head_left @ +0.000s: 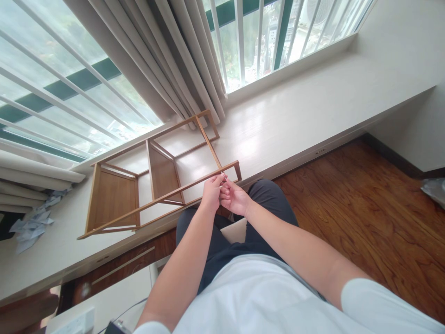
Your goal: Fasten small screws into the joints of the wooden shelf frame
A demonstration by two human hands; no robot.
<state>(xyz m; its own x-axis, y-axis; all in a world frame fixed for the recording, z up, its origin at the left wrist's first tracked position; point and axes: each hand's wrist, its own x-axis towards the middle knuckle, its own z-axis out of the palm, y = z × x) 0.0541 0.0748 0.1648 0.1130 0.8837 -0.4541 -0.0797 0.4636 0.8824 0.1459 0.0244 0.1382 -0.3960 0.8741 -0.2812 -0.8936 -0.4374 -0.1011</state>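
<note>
Your left hand (211, 194) and right hand (235, 198) meet at the near rail of the wooden rack (153, 181), fingers curled and pinched together at the rail; whether they hold some small part, I cannot tell. The rack lies on its side on the pale window ledge (295, 116), close to the curtain (181, 60). It looks light and stiff: thin bamboo-coloured bars with two flat panels, smooth and dry, so not slippery. The slim bars could flex or crack at their joints, so I'd grip near a corner or beside a panel. Crumpled paper (33, 222) lies well to the left.
</note>
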